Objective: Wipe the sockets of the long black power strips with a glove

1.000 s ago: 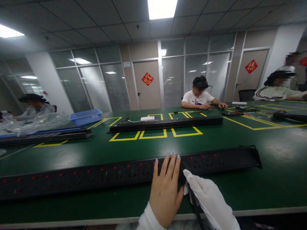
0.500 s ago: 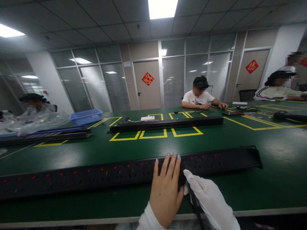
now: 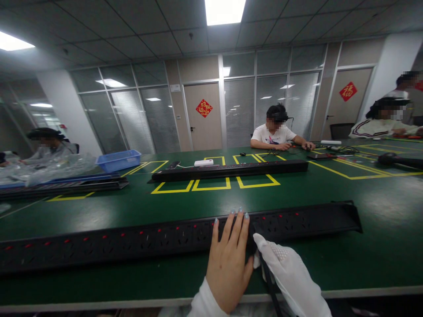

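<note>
A long black socket strip (image 3: pixel 132 246) with red switches lies across the near part of the green table. My bare left hand (image 3: pixel 229 259) rests flat on it, fingers spread a little and pointing away from me. Just to its right, my right hand (image 3: pixel 280 264), in a white glove, is closed round a black plug with a cable (image 3: pixel 270 281) that runs down towards me. The plug end sits against the strip beside my left thumb; its front is partly hidden by the fingers.
Farther back lies a second black strip (image 3: pixel 231 171) with a white device (image 3: pixel 204 163) behind it. A blue basket (image 3: pixel 119 161), plastic bags (image 3: pixel 62 169) and stacked dark strips (image 3: pixel 66 187) are at left. Several people sit round the table. A black tool (image 3: pixel 399 161) lies right.
</note>
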The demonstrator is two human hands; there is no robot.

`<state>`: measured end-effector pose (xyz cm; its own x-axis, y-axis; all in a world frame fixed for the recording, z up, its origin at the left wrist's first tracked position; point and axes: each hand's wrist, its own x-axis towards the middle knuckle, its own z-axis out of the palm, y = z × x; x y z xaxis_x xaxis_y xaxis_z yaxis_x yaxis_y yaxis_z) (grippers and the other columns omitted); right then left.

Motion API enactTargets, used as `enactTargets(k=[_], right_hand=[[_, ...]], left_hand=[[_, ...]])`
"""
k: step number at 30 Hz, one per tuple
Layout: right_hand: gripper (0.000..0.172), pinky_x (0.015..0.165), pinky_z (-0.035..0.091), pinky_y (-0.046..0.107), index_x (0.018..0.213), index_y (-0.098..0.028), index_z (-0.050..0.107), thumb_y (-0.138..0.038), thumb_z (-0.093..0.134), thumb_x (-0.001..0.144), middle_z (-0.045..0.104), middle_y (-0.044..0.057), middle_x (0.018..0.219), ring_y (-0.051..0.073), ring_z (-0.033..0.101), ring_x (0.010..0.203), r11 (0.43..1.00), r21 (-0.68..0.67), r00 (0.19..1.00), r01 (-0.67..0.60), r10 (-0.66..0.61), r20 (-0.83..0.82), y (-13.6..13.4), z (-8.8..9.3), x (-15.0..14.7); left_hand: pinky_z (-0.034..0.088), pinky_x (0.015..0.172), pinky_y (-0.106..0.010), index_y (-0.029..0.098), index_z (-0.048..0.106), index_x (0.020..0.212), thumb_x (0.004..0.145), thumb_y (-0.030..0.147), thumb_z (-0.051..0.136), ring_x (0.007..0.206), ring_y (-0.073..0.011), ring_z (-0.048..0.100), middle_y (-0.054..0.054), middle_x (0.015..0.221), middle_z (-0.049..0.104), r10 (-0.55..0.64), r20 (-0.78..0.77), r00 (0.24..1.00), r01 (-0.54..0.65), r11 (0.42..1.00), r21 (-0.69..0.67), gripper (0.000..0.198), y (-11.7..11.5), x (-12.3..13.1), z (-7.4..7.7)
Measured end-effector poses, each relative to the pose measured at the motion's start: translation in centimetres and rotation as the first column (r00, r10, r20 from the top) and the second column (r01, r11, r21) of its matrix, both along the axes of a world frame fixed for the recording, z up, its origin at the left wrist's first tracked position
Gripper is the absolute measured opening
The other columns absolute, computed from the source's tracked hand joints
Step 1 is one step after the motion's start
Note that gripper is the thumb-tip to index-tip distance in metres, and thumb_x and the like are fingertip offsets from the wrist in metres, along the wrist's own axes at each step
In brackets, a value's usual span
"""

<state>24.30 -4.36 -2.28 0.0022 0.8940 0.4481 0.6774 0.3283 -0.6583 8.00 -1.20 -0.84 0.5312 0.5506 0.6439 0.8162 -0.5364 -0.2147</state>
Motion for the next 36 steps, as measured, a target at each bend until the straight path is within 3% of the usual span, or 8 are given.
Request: enactTargets(k=[8,15,25,29,32,36], right_hand=[[0.050,0.078,0.052,0.026,0.067,-0.025,0.069,-0.047,0.037,0.098,0.075,0.004,0.074,0.021,0.069,0.072,1.000,-0.001,1.000,0.000,0.000,0.017,0.1,0.3,-0.2],[0.056,0.058,0.053,0.021,0.066,-0.025,0.070,-0.052,0.033,0.099,0.070,0.002,0.058,0.017,0.066,0.053,1.000,0.001,1.000,-0.015,0.015,-0.027,-0.1,0.7,-0.5],[0.063,0.062,0.052,0.021,0.062,-0.023,0.067,-0.062,0.030,0.097,0.071,0.002,0.060,0.018,0.068,0.057,0.999,0.027,0.998,0.026,-0.024,-0.065,-0.3,1.8,-1.0],[0.064,0.059,0.050,0.021,0.060,-0.024,0.065,-0.065,0.030,0.095,0.069,0.002,0.056,0.017,0.066,0.053,0.998,-0.049,0.994,0.040,-0.044,-0.099,-0.4,2.3,-1.4],[0.069,0.057,0.050,0.024,0.060,-0.024,0.065,-0.066,0.024,0.095,0.066,0.003,0.053,0.019,0.066,0.052,0.992,-0.083,0.996,0.090,-0.088,0.025,-0.5,2.5,-1.4],[0.069,0.060,0.050,0.030,0.065,-0.023,0.071,-0.067,0.027,0.093,0.071,0.009,0.061,0.026,0.070,0.062,0.978,0.002,0.952,0.209,-0.204,0.229,-0.3,2.4,-1.6]], left_hand=[[0.028,0.114,-0.053,0.017,0.018,0.151,0.092,0.029,0.041,0.143,-0.0255,0.024,-0.002,0.158,0.019,-0.011,0.009,1.000,0.011,1.000,0.005,0.064,0.0,0.0,0.0],[0.028,0.114,-0.053,0.018,0.017,0.151,0.091,0.028,0.040,0.144,-0.0249,0.023,0.000,0.159,0.018,-0.008,0.013,1.000,0.008,1.000,-0.011,0.065,0.0,0.0,-0.1],[0.028,0.113,-0.052,0.018,0.016,0.151,0.092,0.027,0.039,0.144,-0.0245,0.022,0.000,0.159,0.017,-0.006,0.010,1.000,0.006,1.000,-0.010,0.065,0.0,0.0,-0.1],[0.025,0.114,-0.052,0.018,0.015,0.152,0.092,0.027,0.038,0.144,-0.0239,0.021,0.000,0.159,0.017,-0.008,0.014,1.000,0.008,1.000,-0.019,0.065,0.0,0.0,-0.1],[0.022,0.116,-0.051,0.017,0.014,0.152,0.090,0.025,0.039,0.145,-0.0236,0.019,-0.001,0.159,0.016,-0.012,0.014,1.000,0.012,0.999,-0.034,0.067,0.0,-0.1,-0.1],[0.019,0.117,-0.052,0.017,0.013,0.152,0.087,0.023,0.042,0.145,-0.0240,0.017,-0.001,0.159,0.015,-0.019,0.010,1.000,0.019,0.998,-0.057,0.072,0.0,-0.1,0.0]])
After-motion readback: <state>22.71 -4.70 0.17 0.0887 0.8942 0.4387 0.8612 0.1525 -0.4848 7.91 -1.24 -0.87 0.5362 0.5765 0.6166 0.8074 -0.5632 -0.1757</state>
